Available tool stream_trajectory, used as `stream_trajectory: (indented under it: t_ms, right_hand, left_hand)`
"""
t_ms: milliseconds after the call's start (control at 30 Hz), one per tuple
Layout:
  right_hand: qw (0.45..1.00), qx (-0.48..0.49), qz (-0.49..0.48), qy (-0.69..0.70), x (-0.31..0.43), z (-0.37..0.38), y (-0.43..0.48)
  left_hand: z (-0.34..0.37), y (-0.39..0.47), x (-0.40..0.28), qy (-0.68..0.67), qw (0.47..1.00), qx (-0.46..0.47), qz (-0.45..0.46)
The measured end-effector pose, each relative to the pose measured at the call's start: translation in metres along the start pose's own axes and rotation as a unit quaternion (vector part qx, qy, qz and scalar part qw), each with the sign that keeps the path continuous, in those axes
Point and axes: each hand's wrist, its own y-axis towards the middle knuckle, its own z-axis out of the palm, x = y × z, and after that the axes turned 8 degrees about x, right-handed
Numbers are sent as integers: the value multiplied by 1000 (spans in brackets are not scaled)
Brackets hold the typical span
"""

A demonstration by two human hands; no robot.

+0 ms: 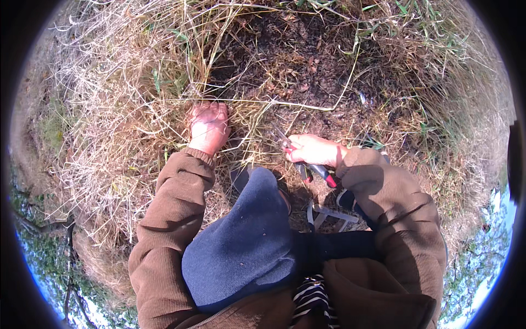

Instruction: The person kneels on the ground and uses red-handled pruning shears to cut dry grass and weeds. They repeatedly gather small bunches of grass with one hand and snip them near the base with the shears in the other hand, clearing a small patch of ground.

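Dry grass [196, 84] stands in a tuft at my left hand [209, 126]; the back of that hand faces up and its fingers curl into the stems, their tips hidden. To the right, my right hand [314, 150] holds hand pruners [318, 170] with black and red handles. Their metal blades [280, 137] point up and left, towards cut-looking stalks between the two hands. A long pale stalk [296, 105] lies across the ground just beyond both hands, bent at its right end.
Beyond the hands is a patch of dark soil [283, 61] with grass litter. Taller grass [444, 74] flanks it on the right, straw-coloured grass [111, 123] on the left. My blue-clad knee [246, 242] rises between my arms. Pale flat strips [337, 214] lie near a dark shoe [347, 200].
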Motion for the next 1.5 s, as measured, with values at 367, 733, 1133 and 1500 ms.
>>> stream_trajectory:
  t_ms: [367,733,1133,1500]
  right_hand:
    - [955,-58,-278,-86,-13,-15,92]
    - [985,-120,-125,-15,-10,-6,85]
    - [990,-68,-99,71,12,-12,80]
    - [993,-46,4,105,26,-28,20]
  left_hand:
    - [-6,-18,-19,36,984,-145,98]
    - [8,-28,-28,74,986,-140,58]
    - [11,-27,-19,-28,981,-177,80]
    - [20,-30,-14,-61,981,-170,65]
